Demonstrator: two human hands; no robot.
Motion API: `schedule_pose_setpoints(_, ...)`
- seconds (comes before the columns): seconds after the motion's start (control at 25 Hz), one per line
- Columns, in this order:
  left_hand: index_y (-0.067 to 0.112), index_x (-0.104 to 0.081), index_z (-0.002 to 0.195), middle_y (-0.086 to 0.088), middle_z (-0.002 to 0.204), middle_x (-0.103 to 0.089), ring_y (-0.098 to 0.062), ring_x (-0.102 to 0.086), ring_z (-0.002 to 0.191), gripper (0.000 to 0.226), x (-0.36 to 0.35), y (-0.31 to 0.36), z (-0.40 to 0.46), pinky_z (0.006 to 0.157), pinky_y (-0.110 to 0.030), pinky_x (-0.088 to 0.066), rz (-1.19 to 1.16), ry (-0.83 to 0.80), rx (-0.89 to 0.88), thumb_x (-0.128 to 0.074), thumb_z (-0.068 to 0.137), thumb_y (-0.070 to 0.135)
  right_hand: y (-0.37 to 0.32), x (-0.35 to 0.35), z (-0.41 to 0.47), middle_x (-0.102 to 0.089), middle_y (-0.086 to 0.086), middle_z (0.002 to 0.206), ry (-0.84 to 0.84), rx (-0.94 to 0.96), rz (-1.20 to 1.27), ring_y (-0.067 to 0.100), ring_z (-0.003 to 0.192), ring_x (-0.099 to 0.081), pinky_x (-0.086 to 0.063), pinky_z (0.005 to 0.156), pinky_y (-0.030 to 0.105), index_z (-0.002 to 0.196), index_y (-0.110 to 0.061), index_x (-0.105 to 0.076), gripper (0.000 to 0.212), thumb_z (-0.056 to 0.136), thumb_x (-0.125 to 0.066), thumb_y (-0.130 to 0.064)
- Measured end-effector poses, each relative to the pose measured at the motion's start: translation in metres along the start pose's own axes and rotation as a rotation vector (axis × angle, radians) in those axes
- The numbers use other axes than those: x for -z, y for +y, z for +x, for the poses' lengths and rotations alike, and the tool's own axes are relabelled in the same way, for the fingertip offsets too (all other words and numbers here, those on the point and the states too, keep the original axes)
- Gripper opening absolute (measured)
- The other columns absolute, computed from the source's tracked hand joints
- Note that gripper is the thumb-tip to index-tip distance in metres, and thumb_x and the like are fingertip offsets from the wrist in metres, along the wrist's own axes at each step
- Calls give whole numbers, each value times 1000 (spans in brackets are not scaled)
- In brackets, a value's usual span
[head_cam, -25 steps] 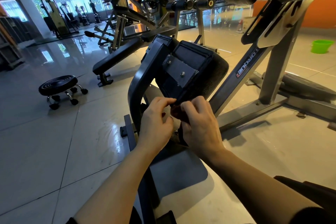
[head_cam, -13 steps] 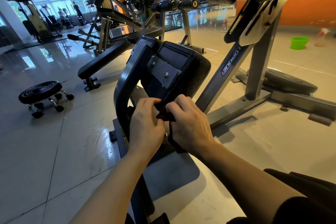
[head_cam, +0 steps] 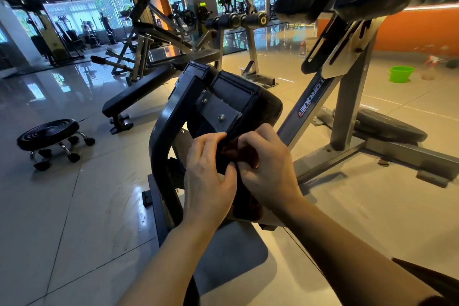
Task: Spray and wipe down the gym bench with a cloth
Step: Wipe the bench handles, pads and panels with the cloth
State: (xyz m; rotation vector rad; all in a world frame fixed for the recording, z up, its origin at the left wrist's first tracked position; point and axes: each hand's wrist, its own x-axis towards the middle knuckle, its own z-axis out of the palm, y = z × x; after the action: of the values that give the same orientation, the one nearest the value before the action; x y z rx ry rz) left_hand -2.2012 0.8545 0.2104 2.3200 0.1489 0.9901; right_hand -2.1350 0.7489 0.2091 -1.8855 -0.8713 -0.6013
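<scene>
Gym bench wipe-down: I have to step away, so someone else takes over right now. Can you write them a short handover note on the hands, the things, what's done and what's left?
Left hand: closed on the lower edge of the black padded bench pad, fingers pinching near the cloth.
Right hand: closed on the dark red cloth, pressing it against the pad's lower edge.
Spray bottle: not in view.
Green plastic bucket: on the floor, far right.
Done: cannot tell how much is already wiped; the cloth is working the pad's underside edge.
Left: probably the remaining pad faces and the dark metal frame.
</scene>
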Motion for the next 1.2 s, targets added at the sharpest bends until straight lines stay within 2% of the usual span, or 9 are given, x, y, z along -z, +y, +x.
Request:
schedule_pose_setpoints(0.08, 19, -51, 127, 3, 125, -48, -16, -50, 117, 42, -4, 2, 3, 95, -21, -42, -14, 17, -5, -65, 87, 15, 1, 10, 9, -49, -5, 95, 72, -39, 44, 7, 83, -47, -45, 71, 19, 89, -17, -61, 17, 77, -71, -11)
schedule_pose_setpoints(0.24, 16, -52, 130, 12, 124, -42, -13, -51, 115, 46, -9, 3, 4, 93, -24, -47, -23, 44, -28, -56, 86, 31, 3, 23, 25, -49, -2, 104, 427, -122, 51, -1, 95, -41, -44, 84, 17, 103, -11, -63, 25, 80, -72, -11)
schedule_pose_setpoints(0.32, 14, -51, 132, 9, 126, -43, -13, -51, 117, 47, -11, 2, 2, 93, -23, -48, -18, 52, -34, -56, 87, 30, 6, 19, 25, -50, 4, 113, 382, -93, 15, 6, 107, -42, -44, 94, 22, 114, -10, -61, 36, 80, -72, -10)
schedule_pose_setpoints(0.44, 15, -50, 134, 3, 130, -45, -13, -49, 120, 48, -11, 1, 1, 97, -24, -48, -7, 39, -29, -64, 89, 20, 10, 13, 19, -50, 9, 119, 323, -37, -42, 18, 111, -45, -50, 90, 34, 116, -11, -59, 40, 77, -70, -7)
schedule_pose_setpoints(0.64, 15, -48, 137, 12, 129, -39, -12, -47, 122, 52, -11, 4, 0, 100, -34, -48, -25, 34, -15, -65, 88, 14, 8, 18, 15, -45, -9, 103, 152, -97, 40, 3, 92, -44, -43, 78, 16, 100, -23, -57, 33, 75, -68, -5)
schedule_pose_setpoints(0.76, 15, -47, 138, 4, 133, -42, -14, -46, 124, 53, -13, 6, -2, 101, -33, -48, -33, 30, 13, -66, 89, 14, 4, 24, 17, -53, -2, 102, 303, -94, 18, 6, 94, -48, -41, 81, 12, 102, -13, -65, 26, 78, -70, -3)
schedule_pose_setpoints(0.84, 16, -45, 140, 3, 136, -41, -13, -45, 126, 56, -15, 6, -2, 101, -25, -45, -25, 25, 21, -67, 88, 15, 3, 23, 21, -61, 12, 110, 407, 5, -82, 20, 105, -55, -46, 91, 23, 111, -3, -66, 29, 83, -67, -4)
schedule_pose_setpoints(1.0, 17, -45, 140, 2, 137, -41, -12, -43, 128, 58, -17, 5, -3, 101, -19, -39, 5, 29, 2, -68, 87, 15, 4, 14, 23, -61, 22, 126, 341, 104, -263, 37, 122, -55, -45, 100, 44, 121, 2, -62, 36, 86, -58, -7)
schedule_pose_setpoints(1.2, 17, -42, 143, 4, 139, -37, -12, -40, 130, 60, -16, 4, -4, 103, -30, -45, -6, 12, 12, -66, 88, 15, 11, 14, 18, -61, 23, 124, 357, 109, -271, 36, 118, -58, -45, 98, 43, 119, 6, -62, 46, 89, -41, -21)
